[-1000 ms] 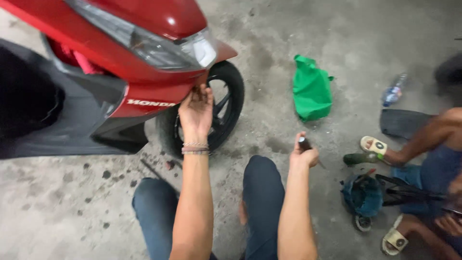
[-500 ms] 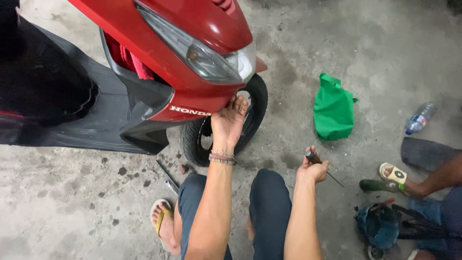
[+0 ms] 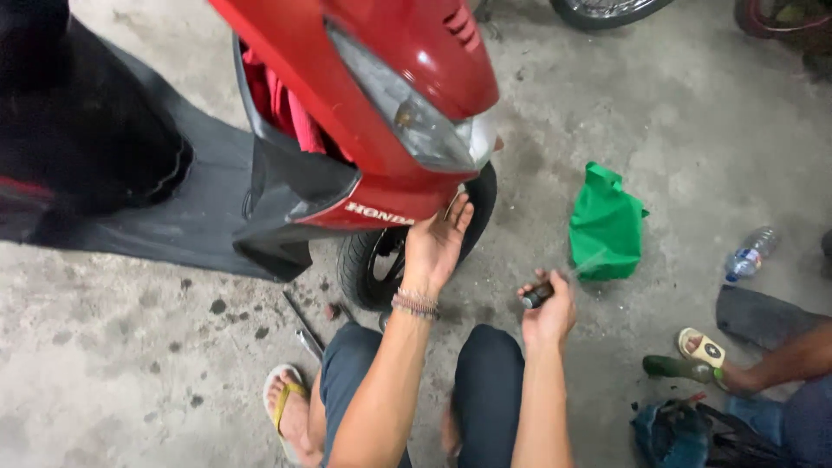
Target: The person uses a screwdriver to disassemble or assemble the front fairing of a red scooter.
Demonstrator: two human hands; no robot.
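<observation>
A red scooter (image 3: pixel 407 78) stands in front of me with its headlight and front wheel (image 3: pixel 381 260) facing my knees. My left hand (image 3: pixel 436 243), with a beaded bracelet on the wrist, reaches up with fingers spread and touches the lower edge of the red front panel just above the tyre. My right hand (image 3: pixel 549 309) is closed around a screwdriver (image 3: pixel 539 295) with a dark handle, held low over the concrete to the right of the wheel. My knees in dark trousers sit below both hands.
A green bag (image 3: pixel 605 227) lies on the concrete right of the wheel, a plastic bottle (image 3: pixel 750 253) farther right. Another person's foot in a sandal (image 3: pixel 704 351) and a dark bag (image 3: pixel 685 433) are at lower right. Metal tools (image 3: pixel 303 325) lie near my left foot.
The view has shifted so the scooter sits more to the right and closer. My left hand stays at the front panel; my right hand with the screwdriver has risen slightly towards the wheel.
</observation>
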